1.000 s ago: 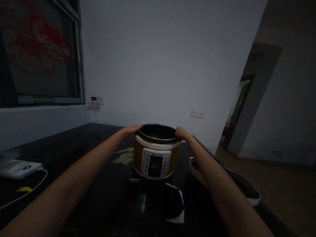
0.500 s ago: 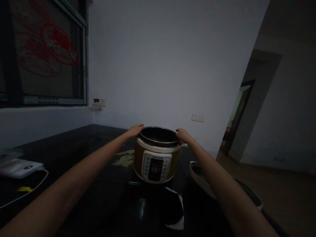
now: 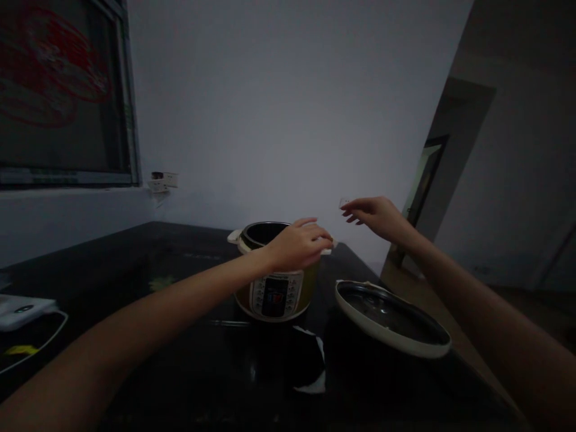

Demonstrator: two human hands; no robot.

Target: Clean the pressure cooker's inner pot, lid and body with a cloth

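A rice-cooker-like electric pressure cooker (image 3: 274,297) with a cream and gold body stands upright on the black table, its top uncovered and the dark inner pot (image 3: 261,233) seated inside. My left hand (image 3: 299,243) reaches across its right side, fingers apart and slightly bent, close to the right handle; whether it touches is unclear. Off to the right, my right hand (image 3: 378,217) hovers in the air, fingers loosely apart with nothing in them. The round cooker lid (image 3: 405,344) lies with its inner side up on the table's right side, under my right forearm.
Around the cooker spreads the black table (image 3: 180,360). A torn white-edged patch (image 3: 317,384) shows in front of it. At left lie a white device (image 3: 27,309) with a cable and a yellow piece (image 3: 21,350). A wall with sockets (image 3: 162,181) rises behind.
Both hands have left the pot's rim. My left hand has moved right across the cooker, while my right hand has lifted away to the right. The view has shifted a little.
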